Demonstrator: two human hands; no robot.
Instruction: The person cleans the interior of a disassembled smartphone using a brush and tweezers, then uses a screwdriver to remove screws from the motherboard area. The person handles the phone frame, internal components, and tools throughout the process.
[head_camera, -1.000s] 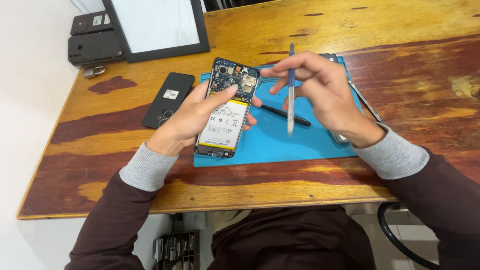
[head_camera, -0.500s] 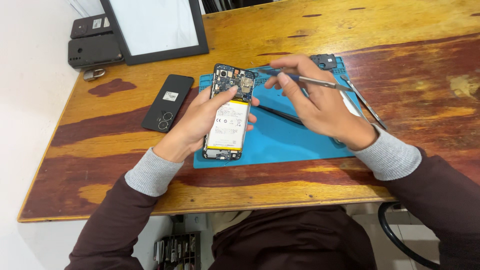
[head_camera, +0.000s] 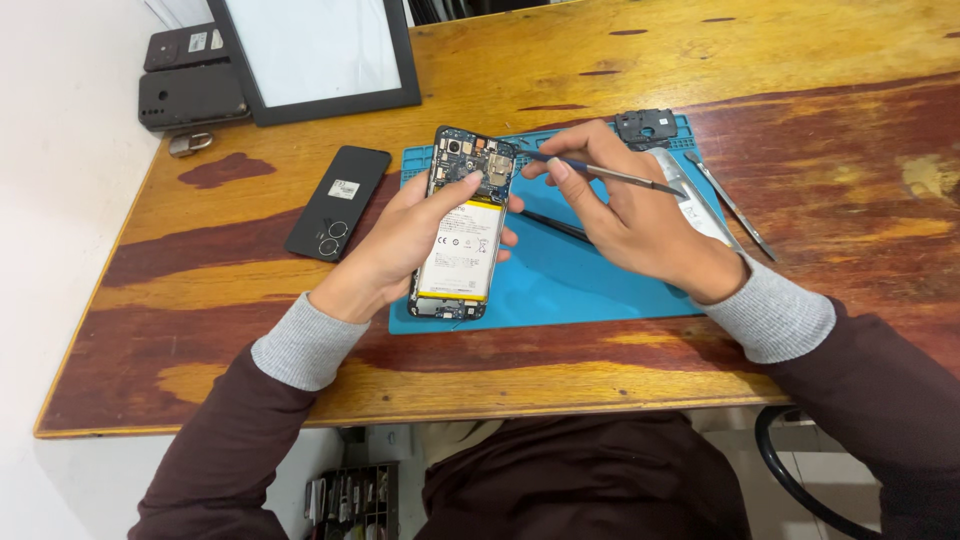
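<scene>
Wooden counter (head_camera: 600, 380), worn red and yellow. White-faced framed panel (head_camera: 315, 50) at 11 o'clock. Blue repair mat (head_camera: 580, 290) at centre. On it, opened smartphone (head_camera: 463, 225), back off, battery showing. Left hand (head_camera: 400, 245) at 9 o'clock of phone, grip wrapped around its edge. Right hand (head_camera: 630, 215) at 3 o'clock, grip pinching a thin metal pry tool (head_camera: 600, 172), tip at the phone's top board. Black back cover (head_camera: 338, 202) lies off the mat at 9 o'clock.
</scene>
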